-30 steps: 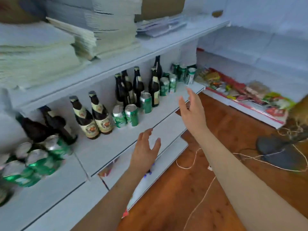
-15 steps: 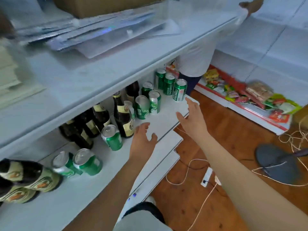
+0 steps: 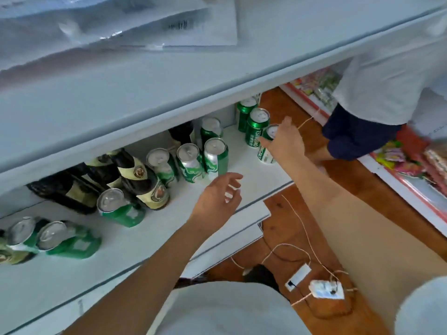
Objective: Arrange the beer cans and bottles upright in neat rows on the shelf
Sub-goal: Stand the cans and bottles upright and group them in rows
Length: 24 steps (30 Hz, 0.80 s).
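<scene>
At the shelf's right end, right hand (image 3: 286, 141) wraps a green can (image 3: 266, 151) near the front edge, fingers curled round its upper half; can stands roughly upright, top partly hidden by the hand. Left hand (image 3: 217, 199) hovers above the shelf (image 3: 254, 170) a little nearer the camera, fingers loosely spread, holding nothing, just in front of a row of cans.

Just behind the held can: two more green cans (image 3: 257, 128), upright, one behind the other, running back toward the shelf wall. Left of them, near the left hand: three cans (image 3: 191, 160) side by side in a row, silver tops up, with one more can behind them. Further left: dark bottles (image 3: 140, 177) with gold labels clustered together, necks hidden under the upper shelf (image 3: 169, 76). One can (image 3: 118, 209) sits in front of the bottles. Two cans (image 3: 55, 238) at far left, touching each other, blurred; cannot tell whether they tilt.

Upper shelf carries flat white packets (image 3: 145, 22), one with a barcode. Below, on the wood floor (image 3: 314, 238): a white power strip (image 3: 326, 290) and thin cords. Another person (image 3: 387, 76) in white top and dark shorts stands at right, beside a low shelf of bright snack packs (image 3: 411, 163).
</scene>
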Each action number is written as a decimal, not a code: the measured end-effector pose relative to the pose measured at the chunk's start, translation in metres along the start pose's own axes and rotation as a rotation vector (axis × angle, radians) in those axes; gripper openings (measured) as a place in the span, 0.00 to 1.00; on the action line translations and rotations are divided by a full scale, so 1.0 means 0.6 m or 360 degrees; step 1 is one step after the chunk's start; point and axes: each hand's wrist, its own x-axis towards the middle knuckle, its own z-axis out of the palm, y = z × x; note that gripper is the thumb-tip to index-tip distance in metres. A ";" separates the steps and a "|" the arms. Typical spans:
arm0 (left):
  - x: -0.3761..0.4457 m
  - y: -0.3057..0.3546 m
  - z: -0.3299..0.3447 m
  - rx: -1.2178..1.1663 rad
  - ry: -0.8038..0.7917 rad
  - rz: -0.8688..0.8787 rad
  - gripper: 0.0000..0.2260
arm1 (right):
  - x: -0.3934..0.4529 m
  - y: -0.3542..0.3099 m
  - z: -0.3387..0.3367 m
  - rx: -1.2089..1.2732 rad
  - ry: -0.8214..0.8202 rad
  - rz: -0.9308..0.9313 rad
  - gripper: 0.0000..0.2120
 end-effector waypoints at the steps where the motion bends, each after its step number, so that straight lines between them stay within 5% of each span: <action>1: 0.008 0.008 0.010 -0.0037 0.0047 -0.0046 0.15 | 0.008 0.009 -0.004 0.0000 -0.0025 -0.0052 0.36; 4: 0.036 0.042 0.044 0.0103 0.0236 -0.0087 0.23 | 0.004 0.032 -0.051 0.0105 -0.0156 -0.0269 0.25; 8: 0.081 0.105 0.080 0.0142 0.0245 -0.0211 0.38 | -0.021 0.017 -0.123 0.0349 -0.0541 -0.0485 0.28; 12: 0.088 0.108 0.088 -0.0259 0.0380 -0.0547 0.24 | 0.008 0.011 -0.110 0.0487 -0.0637 -0.0469 0.38; 15: 0.062 0.085 0.091 -0.0470 0.0465 -0.0718 0.23 | 0.068 0.027 -0.051 0.0492 -0.0374 -0.0343 0.50; 17: 0.040 0.074 0.091 -0.0550 0.0508 -0.0790 0.23 | 0.093 0.033 -0.008 0.0646 -0.0493 -0.0231 0.56; 24: -0.022 0.052 0.081 -0.0859 0.0671 -0.0830 0.19 | 0.098 0.056 0.023 0.0841 -0.0674 -0.0459 0.32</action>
